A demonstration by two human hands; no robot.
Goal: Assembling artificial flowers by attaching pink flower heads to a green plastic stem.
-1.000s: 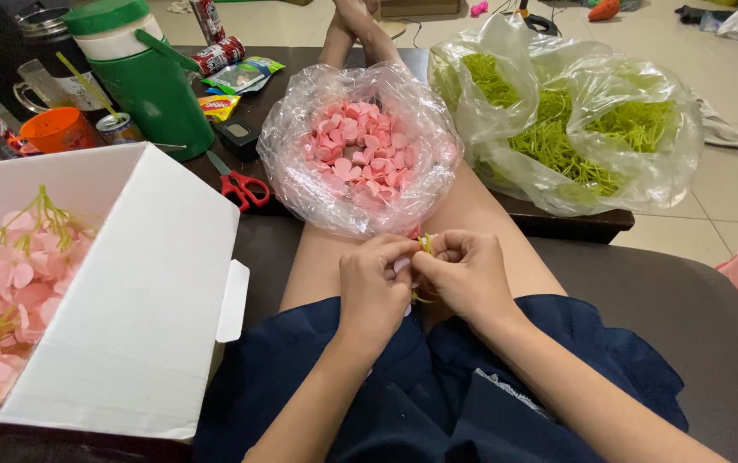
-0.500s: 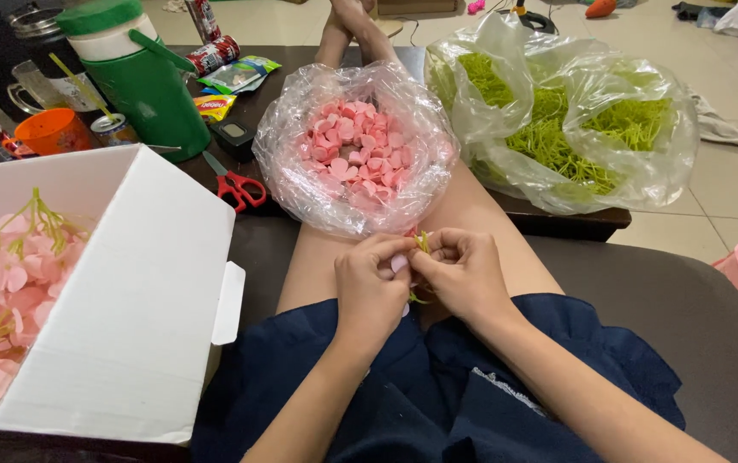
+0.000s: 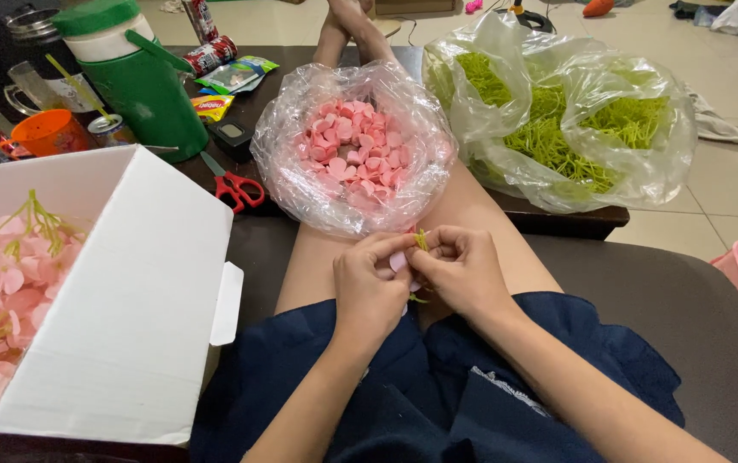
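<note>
While resting over the lap, left hand [image 3: 372,287] and right hand [image 3: 463,273] pinch a pink petal [image 3: 398,261] and green stem [image 3: 421,239].

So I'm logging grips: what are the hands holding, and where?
Both hands, left and right, pinch a pink petal and green stem at the fingertips.

Two hands meet over the lap, the left hand [image 3: 372,287] and the right hand [image 3: 462,273]. Three clear plastic bags sit ahead: one bag of pink petals [image 3: 354,147] and two bags of green stems [image 3: 575,120]. One white cardboard box [image 3: 129,291] stands open. One pair of red-handled scissors [image 3: 234,184], one green jug [image 3: 142,81], one orange cup [image 3: 50,133] and one drink can [image 3: 110,130] lie on the worktop [image 3: 253,111].
</note>
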